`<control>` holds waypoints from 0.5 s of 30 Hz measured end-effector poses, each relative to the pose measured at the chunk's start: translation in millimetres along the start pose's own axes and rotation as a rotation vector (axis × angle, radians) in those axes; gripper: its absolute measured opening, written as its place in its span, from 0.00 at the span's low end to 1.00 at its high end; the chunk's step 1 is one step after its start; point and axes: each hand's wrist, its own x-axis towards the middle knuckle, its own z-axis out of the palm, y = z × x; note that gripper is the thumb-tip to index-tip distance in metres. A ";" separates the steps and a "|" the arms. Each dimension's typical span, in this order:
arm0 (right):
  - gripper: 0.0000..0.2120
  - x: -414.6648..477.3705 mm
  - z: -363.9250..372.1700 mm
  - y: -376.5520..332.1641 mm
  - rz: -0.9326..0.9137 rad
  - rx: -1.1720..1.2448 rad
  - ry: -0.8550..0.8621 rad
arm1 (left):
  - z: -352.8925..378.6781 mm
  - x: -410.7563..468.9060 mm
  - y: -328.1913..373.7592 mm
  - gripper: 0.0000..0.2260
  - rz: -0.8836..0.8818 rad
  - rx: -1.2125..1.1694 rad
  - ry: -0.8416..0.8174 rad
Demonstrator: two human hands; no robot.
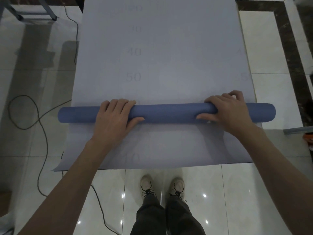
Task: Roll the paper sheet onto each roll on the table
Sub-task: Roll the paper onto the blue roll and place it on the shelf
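Clearly, the blue roll (166, 113) is gripped by the left hand (115, 119) and right hand (227, 112), fingers (122, 103) curled over it; it lies across the paper sheet (160, 48), most of which is judged not yet wound.

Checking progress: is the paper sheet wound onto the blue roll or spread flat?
Spread flat: the paper sheet lies flat on both sides of the blue roll, its near edge not wrapped over it.

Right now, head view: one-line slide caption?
Left hand and right hand grip a blue roll lying across a pale paper sheet.
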 end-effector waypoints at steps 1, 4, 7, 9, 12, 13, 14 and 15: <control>0.38 -1.7 -1.2 -0.8 0.001 -0.006 0.005 | 0.8 1.4 0.1 0.26 -0.002 -0.007 0.005; 0.39 -9.5 -3.3 -6.7 0.033 -0.034 0.000 | 1.4 6.9 -1.2 0.24 0.002 -0.017 0.026; 0.39 -10.0 1.0 -7.9 0.036 -0.042 0.010 | -0.1 3.9 -1.1 0.23 0.008 -0.016 0.018; 0.38 -4.4 3.8 -5.5 0.033 -0.019 0.014 | -0.8 -0.9 -0.9 0.24 0.002 -0.003 -0.004; 0.40 -1.2 2.6 -4.9 0.047 0.040 -0.009 | 1.2 -1.1 -2.6 0.26 0.003 0.016 -0.017; 0.40 -3.8 1.1 -5.8 0.058 0.038 -0.008 | 1.7 2.2 -3.4 0.27 0.002 0.003 -0.016; 0.39 -8.0 0.0 -7.3 0.068 0.027 -0.007 | 1.9 5.9 -4.7 0.27 0.003 -0.013 -0.013; 0.39 -12.6 -0.9 -8.9 0.076 0.014 -0.011 | 2.2 8.9 -6.0 0.26 0.009 -0.026 -0.010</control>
